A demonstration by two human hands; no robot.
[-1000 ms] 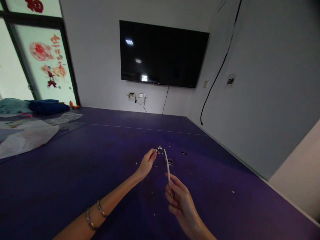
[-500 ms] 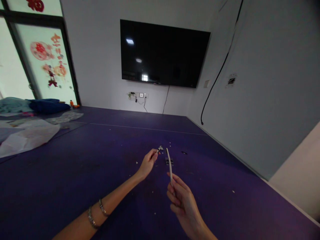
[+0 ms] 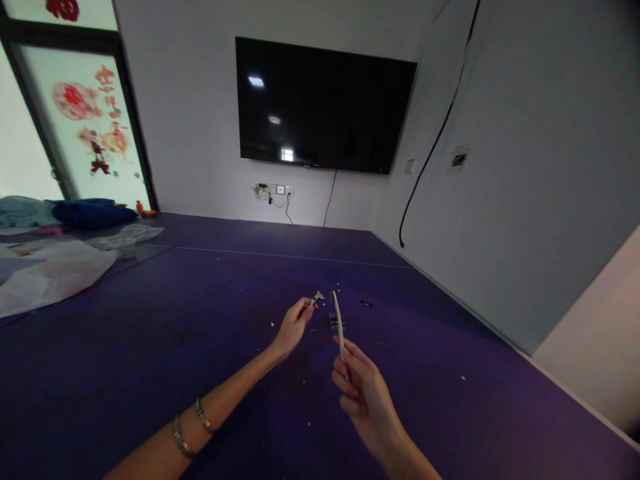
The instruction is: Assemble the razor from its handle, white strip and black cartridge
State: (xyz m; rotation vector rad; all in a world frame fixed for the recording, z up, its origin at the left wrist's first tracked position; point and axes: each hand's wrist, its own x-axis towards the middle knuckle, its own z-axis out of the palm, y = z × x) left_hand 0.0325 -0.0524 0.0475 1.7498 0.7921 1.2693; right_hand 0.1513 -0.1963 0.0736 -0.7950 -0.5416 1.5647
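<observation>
My left hand [image 3: 293,328] is closed around the handle of what looks like a small razor [image 3: 319,297], its silvery head pointing up and to the right. In my right hand [image 3: 364,387] is a slim white toothbrush [image 3: 340,330], held upright between thumb and fingers. Dark bristles at its top face the razor, with a small gap between the two. Just behind the toothbrush, a small dark slotted piece [image 3: 333,321] lies on the purple floor [image 3: 225,360], partly covered from view. A thin black piece [image 3: 367,303] lies farther right.
Small white scraps dot the floor. A clear plastic sheet [image 3: 65,267] and folded blue cloth [image 3: 95,212] lie at the far left. A black cable [image 3: 435,147] hangs along the right wall. A television [image 3: 325,107] is mounted on the back wall above sockets [image 3: 280,190].
The view has shifted very slightly. My left hand and the razor have tilted a little leftward; both hands keep their holds.
</observation>
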